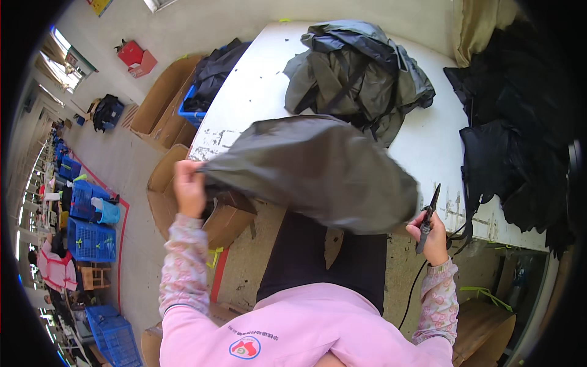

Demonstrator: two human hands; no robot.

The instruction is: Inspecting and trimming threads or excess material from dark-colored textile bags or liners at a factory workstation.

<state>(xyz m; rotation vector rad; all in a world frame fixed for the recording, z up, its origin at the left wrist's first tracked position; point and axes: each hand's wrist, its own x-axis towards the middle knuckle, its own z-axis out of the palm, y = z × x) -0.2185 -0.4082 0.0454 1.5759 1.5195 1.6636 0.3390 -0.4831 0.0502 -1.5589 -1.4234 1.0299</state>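
A dark olive-grey piece of thin fabric [312,171] is stretched out in front of me, over the near edge of the white table [244,92]. Its left corner is pinched in my left hand [190,189]. At the fabric's right end, my right hand [435,240] is closed around a pair of black thread snips [426,225], their pointed tip upward. The right fingertips are close to the fabric edge; whether they touch it I cannot tell. The fabric is slightly blurred.
A crumpled pile of grey-green fabric pieces [361,73] lies at the table's far side. Black fabric [507,147] heaps up on the right. Cardboard boxes [162,101] and a blue crate [191,115] with dark cloth stand left. A black cord [411,290] hangs below.
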